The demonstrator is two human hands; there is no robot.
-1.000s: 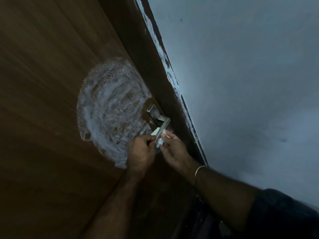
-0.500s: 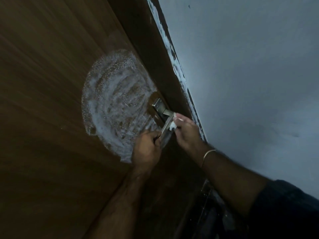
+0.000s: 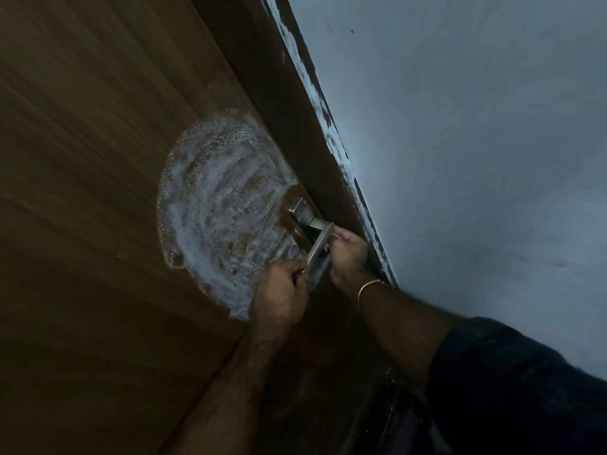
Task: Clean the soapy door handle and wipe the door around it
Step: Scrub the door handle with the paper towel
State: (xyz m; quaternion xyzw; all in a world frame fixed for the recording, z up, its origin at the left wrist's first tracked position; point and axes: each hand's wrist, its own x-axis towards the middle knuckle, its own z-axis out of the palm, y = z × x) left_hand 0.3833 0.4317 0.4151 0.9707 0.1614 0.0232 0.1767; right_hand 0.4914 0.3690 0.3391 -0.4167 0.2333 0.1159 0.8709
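The metal lever handle [image 3: 318, 244] stood on the wooden door [image 3: 98, 224] near its edge. The left hand [image 3: 279, 297] gripped its free end; the right hand [image 3: 348, 254] curled round its upper part. A foamy soap patch [image 3: 220, 211] lay just left.

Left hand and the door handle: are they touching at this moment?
Touching. The head view shows the left hand with its fingers curled round the free end of the door handle, no gap visible between them.
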